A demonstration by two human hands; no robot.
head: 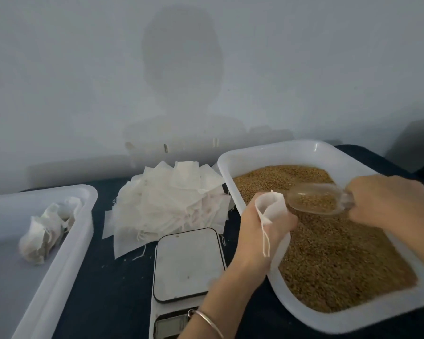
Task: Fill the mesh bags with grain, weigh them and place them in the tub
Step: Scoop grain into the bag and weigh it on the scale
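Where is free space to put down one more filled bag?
Free: the near floor of the left tub, below the filled bags; the scale plate. Crowded: the empty bags behind the scale; the grain tub under both hands.

Dim, soft focus; head shadow on wall point(83, 69) (edges bowed).

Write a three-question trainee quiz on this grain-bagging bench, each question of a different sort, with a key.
1. True or false: the scale has a bag on its platform.
2. Which hand holds the clear scoop? A) left B) right C) neither
3. Fill in: the filled bags lie in the ____ tub.

Key
1. False; the platform is bare.
2. B; the right hand grips the scoop's handle, while the left hand holds an open mesh bag above the grain tub.
3. Left.
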